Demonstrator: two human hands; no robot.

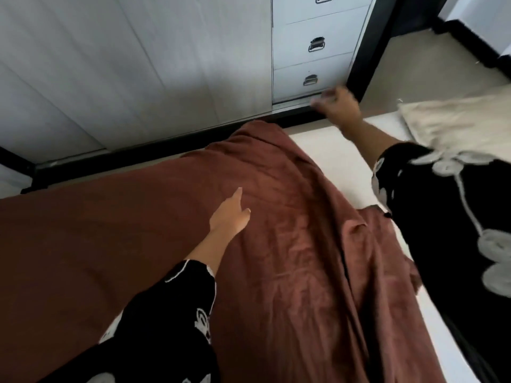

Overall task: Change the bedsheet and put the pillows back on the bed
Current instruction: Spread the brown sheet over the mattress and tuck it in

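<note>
A rust-brown bedsheet (pixel 124 230) is spreading across most of the view. It is lying smooth over the left part of the bed and bunching into long folds toward the right. There its edge is stopping short, leaving white mattress (pixel 329 153) showing along the far right side and at the near right corner.

Behind the bed, a white panelled wardrobe (pixel 132 64) is filling the top left, standing above a black base strip (pixel 166 150). To its right a stack of white drawers (pixel 312 64) with small metal handles is standing. Beige floor (pixel 420 59) is showing at the top right.

The person's two arms are reaching over the bed in black sleeves with white embroidered loops. The right sleeve (pixel 442 211) is taking up the right edge of the view. A cream pillow (pixel 453 125) is lying at the right end of the bed, partly hidden behind that sleeve.

The left hand (pixel 229 217) is stretching out over the middle of the sheet, fingers straight and close together, pointing toward the wardrobe and gripping nothing. Whether the palm is pressing on the cloth cannot be told.

The right hand (pixel 340 105) is reaching to the far edge of the mattress, just in front of the lowest drawer. It is blurred, so it cannot be told whether its fingers are holding anything
</note>
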